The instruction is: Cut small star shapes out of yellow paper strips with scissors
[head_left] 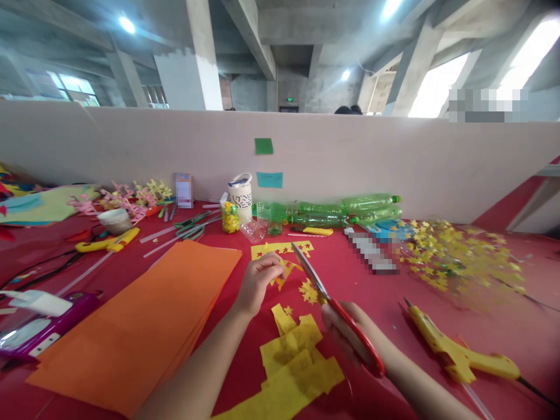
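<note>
My left hand (261,280) is closed in a pinch over a small yellow paper piece (286,273) with cut edges. In my right hand (347,326) are red-handled scissors (356,338), their blades pointing up and away to the left, apart from the paper. Between my hands lies a small pile of yellow paper stars (308,291). Behind them is a yellow strip with star-shaped cut-outs (258,251). Nearer to me, yellow paper strips (289,344) overlap on the red table (376,402), with one loose star at their top.
Orange sheets (144,326) lie at left, beside a purple power strip (74,309). A yellow glue gun (455,350) rests at right; another (109,240) is at far left. Green bottles (324,219), a white cup (241,195) and a star-covered bunch (450,251) stand farther back.
</note>
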Action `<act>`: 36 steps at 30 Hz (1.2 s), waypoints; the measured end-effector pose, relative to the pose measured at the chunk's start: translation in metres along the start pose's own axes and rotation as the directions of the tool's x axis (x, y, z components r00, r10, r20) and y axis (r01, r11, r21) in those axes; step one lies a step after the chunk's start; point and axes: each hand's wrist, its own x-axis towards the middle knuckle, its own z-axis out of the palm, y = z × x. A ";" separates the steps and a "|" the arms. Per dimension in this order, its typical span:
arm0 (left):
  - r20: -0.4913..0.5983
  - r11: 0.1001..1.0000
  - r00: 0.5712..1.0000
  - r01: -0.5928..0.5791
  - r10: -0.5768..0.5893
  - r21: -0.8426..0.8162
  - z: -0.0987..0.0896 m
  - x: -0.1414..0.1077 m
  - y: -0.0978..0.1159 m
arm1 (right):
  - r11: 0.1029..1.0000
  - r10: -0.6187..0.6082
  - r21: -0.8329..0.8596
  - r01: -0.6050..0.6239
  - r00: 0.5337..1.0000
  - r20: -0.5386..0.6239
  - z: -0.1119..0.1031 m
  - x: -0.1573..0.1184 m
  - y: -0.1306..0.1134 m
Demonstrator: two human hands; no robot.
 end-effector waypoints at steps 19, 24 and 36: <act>0.531 0.958 0.811 0.288 -0.246 0.004 0.026 -0.016 0.001 | 0.988 -0.125 0.070 0.138 0.978 -0.165 0.001 -0.001 -0.014; 0.508 0.964 0.825 0.262 -0.246 0.041 0.027 -0.016 -0.005 | 0.991 -0.132 0.017 0.136 0.980 -0.151 0.001 0.007 -0.008; 0.272 0.855 0.906 0.404 -0.325 -0.325 0.021 -0.013 -0.006 | 0.975 -0.073 0.212 0.070 0.997 0.005 -0.007 0.016 0.000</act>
